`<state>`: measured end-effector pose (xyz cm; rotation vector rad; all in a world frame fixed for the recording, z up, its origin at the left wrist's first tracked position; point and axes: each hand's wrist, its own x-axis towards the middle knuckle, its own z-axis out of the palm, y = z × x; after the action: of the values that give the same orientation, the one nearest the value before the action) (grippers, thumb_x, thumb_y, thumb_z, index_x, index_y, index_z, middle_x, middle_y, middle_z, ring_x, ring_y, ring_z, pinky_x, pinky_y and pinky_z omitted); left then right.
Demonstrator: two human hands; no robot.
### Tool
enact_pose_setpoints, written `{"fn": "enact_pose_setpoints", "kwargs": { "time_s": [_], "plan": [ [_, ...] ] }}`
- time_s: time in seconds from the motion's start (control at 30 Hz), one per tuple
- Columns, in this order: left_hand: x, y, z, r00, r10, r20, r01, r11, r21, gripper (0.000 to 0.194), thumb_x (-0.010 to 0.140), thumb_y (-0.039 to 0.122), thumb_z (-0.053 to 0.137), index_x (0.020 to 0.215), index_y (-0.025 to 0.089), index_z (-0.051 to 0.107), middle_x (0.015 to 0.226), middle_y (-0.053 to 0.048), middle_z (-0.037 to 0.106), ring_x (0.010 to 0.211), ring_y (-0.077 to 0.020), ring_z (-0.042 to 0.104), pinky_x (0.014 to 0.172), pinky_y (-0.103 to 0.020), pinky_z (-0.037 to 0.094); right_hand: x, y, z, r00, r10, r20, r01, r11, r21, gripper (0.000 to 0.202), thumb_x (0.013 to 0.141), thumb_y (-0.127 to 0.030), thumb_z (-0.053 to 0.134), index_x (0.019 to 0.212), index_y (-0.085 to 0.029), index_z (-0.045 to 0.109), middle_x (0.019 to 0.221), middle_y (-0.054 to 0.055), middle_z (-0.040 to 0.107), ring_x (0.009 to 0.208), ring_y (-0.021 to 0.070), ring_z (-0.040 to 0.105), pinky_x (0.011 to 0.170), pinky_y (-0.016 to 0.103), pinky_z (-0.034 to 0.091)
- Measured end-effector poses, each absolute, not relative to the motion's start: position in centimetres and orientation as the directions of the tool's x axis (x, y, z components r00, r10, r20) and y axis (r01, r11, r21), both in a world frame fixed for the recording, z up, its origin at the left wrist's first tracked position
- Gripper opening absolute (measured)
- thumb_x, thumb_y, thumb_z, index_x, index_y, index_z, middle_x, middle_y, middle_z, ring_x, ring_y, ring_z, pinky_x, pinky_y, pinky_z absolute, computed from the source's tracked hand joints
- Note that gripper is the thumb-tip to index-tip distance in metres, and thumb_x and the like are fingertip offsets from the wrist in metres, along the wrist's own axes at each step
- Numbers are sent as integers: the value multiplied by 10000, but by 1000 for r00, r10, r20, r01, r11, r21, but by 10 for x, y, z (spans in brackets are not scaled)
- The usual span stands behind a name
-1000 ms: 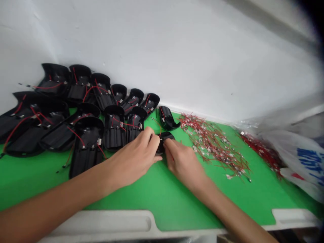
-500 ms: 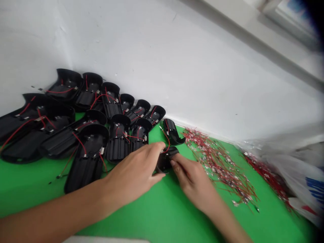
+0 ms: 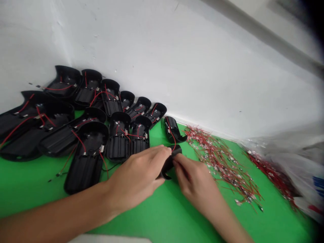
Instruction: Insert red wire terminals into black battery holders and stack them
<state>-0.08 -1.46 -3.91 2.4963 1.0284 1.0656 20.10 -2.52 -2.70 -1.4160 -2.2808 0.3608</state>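
Observation:
A black plastic housing (image 3: 167, 165) with a curved end is held between my two hands over the green table. My left hand (image 3: 141, 172) is closed around its left side, and its fingers cover part of it. At the right edge, my right hand (image 3: 194, 175) has its thumb and fingers pinched together on the housing; whether they also hold a small part is hidden. A thin red wire (image 3: 173, 137) rises from the top of the held piece. Just behind it lies another black housing (image 3: 172, 126) on its own.
Several black housings with red wires (image 3: 86, 168) cover the table's left side up to the white wall (image 3: 189, 67). To the right spreads a heap of red wires with metal ends (image 3: 222, 162). A clear plastic bag (image 3: 291, 168) with more red wires lies at far right.
The held housing has turned and tipped slightly, and less of its inside shows. My left hand has shifted a little right. The red wire's loose end has swung right.

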Motion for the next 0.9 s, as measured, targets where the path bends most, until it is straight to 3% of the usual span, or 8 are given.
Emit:
{"fn": "enact_pose_setpoints", "kwargs": {
  "time_s": [0.17,0.4,0.47,0.63,0.77,0.9],
  "plan": [
    [0,-15,-40,497,675,545,508,-735,449,790,661,33,871,1306,209,452,1340,-95,669,1255,-238,656,1093,-311,536,195,-30,-30,-375,891,257,860,438,-260,179,924,-80,402,839,-205,497,668,-2,542,502,154,501,513,271,278],
    [-2,-15,-43,486,670,561,523,-738,428,814,626,40,895,1290,210,456,1354,-107,671,1227,-245,676,1084,-336,548,186,-33,-29,-335,913,232,919,371,-135,203,925,-53,399,897,-182,553,702,26,585,504,178,508,520,308,210],
    [-1,-14,-42,476,677,561,531,-730,431,797,641,45,885,1292,214,458,1337,-99,683,1209,-242,687,1067,-338,561,185,-31,-29,-306,925,225,920,348,-179,189,930,-66,417,892,-182,561,708,30,606,516,177,519,525,307,214],
    [2,-11,-35,426,721,547,572,-683,454,709,699,49,832,1286,243,484,1295,-52,709,1156,-230,714,1021,-348,590,191,-22,-30,-221,932,288,843,331,-423,168,968,-170,486,844,-188,598,679,12,621,545,163,538,546,269,307],
    [2,-8,-33,377,750,544,603,-644,470,637,724,69,822,1263,232,524,1264,-46,726,1122,-220,728,1004,-336,595,192,-18,-30,-138,903,406,798,344,-494,130,931,-200,568,827,-187,643,720,27,648,605,169,568,579,259,366],
    [2,-8,-33,388,747,540,606,-648,461,610,736,70,809,1258,227,533,1267,-50,726,1125,-222,728,999,-340,596,188,-18,-28,-91,921,379,789,298,-536,123,905,-160,586,805,-188,652,700,16,655,591,162,563,571,255,362]
  ]
}}
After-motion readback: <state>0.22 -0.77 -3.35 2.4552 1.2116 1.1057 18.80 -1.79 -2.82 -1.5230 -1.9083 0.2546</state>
